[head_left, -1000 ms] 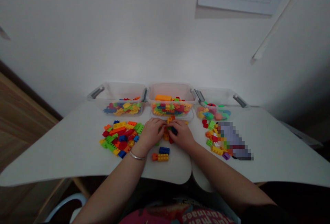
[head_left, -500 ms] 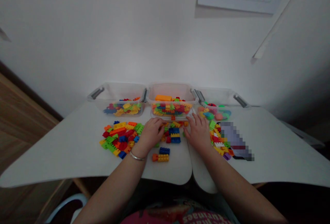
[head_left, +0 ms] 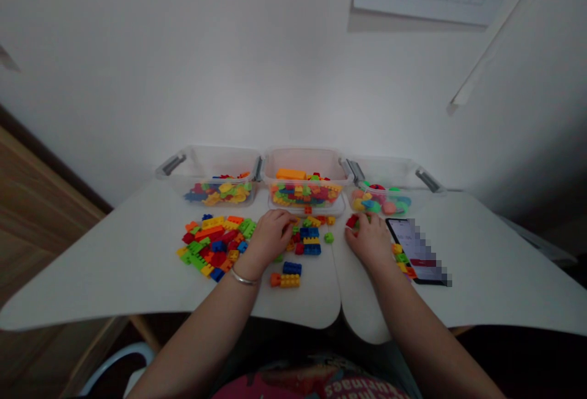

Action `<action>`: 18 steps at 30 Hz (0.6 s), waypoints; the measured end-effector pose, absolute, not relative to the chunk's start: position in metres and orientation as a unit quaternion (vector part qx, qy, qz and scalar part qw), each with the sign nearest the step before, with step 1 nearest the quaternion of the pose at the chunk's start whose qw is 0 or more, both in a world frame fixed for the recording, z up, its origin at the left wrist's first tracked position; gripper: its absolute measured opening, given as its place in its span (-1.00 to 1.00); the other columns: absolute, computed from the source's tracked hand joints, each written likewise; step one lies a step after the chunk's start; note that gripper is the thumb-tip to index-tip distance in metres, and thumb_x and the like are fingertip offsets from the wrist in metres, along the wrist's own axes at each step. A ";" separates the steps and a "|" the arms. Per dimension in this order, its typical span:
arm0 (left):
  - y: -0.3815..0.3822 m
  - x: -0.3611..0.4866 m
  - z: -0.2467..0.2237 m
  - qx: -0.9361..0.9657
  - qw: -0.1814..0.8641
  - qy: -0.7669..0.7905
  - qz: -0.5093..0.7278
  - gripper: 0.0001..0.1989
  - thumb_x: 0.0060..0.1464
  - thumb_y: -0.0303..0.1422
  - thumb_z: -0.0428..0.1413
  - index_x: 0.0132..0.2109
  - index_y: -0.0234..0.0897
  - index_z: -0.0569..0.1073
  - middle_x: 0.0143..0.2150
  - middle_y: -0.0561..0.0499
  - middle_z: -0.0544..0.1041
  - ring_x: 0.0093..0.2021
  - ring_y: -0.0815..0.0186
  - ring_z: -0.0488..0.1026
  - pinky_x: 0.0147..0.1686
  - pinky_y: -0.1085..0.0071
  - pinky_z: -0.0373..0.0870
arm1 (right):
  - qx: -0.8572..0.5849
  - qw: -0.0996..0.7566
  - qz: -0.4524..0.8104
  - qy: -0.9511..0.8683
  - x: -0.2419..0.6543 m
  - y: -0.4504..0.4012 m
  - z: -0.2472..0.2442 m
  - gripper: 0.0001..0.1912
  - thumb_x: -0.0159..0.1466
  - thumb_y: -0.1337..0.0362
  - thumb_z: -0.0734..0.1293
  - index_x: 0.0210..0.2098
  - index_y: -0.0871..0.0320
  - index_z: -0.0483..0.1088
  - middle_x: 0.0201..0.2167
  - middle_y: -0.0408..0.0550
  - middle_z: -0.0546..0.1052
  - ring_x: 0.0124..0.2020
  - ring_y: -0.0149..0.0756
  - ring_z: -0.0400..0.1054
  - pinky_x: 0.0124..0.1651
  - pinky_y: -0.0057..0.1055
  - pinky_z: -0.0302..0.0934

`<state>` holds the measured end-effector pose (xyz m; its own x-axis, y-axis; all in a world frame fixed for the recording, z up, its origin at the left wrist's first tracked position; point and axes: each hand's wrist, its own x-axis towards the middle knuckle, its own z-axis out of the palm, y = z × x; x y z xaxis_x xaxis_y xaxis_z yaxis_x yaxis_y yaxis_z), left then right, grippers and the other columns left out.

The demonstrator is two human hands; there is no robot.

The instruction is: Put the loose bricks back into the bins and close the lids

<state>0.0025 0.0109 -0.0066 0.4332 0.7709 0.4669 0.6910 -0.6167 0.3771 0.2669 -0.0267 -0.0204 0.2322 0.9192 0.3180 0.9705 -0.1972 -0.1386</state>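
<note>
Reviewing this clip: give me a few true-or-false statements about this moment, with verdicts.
1. The left hand wears a bracelet. True.
2. The phone lies to the right of the right hand. True.
3. Four tubs stand along the far edge of the table. False: there are three clear tubs.
4. The left hand is inside the middle tub. False: it is in front of the middle tub, on the table, beside loose bricks.
</note>
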 end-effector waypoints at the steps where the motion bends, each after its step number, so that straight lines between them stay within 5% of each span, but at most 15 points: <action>1: 0.011 0.002 -0.007 0.844 0.065 0.434 0.309 -0.79 0.18 -0.48 0.02 -0.13 -0.27 0.54 -0.13 -0.10 0.57 -0.06 0.14 0.45 0.02 0.15 0.42 | -0.769 0.158 -0.080 -0.615 0.266 -0.026 -0.020 -0.50 0.27 0.12 0.28 0.14 0.22 0.38 0.13 0.31 0.38 0.10 0.15 0.28 -0.01 -0.05 0.26; 12: 0.012 0.003 -0.008 0.846 0.066 0.429 0.311 -0.79 0.18 -0.49 0.02 -0.14 -0.25 0.54 -0.12 -0.10 0.56 -0.05 0.16 0.46 0.04 0.14 0.42 | -0.776 0.114 -0.047 -0.618 0.257 -0.011 -0.015 -0.49 0.28 -0.07 0.29 0.07 0.10 0.43 0.06 0.27 0.38 0.04 0.15 0.31 -0.14 -0.01 0.32; 18: 0.012 0.003 -0.007 0.847 0.070 0.430 0.304 -0.79 0.19 -0.48 0.02 -0.14 -0.29 0.54 -0.13 -0.12 0.56 -0.05 0.13 0.45 0.03 0.13 0.42 | -0.753 0.090 -0.041 -0.651 0.252 -0.012 -0.010 -0.63 0.33 0.07 0.24 0.02 0.09 0.45 -0.01 0.22 0.44 0.05 0.11 0.30 -0.15 -0.05 0.32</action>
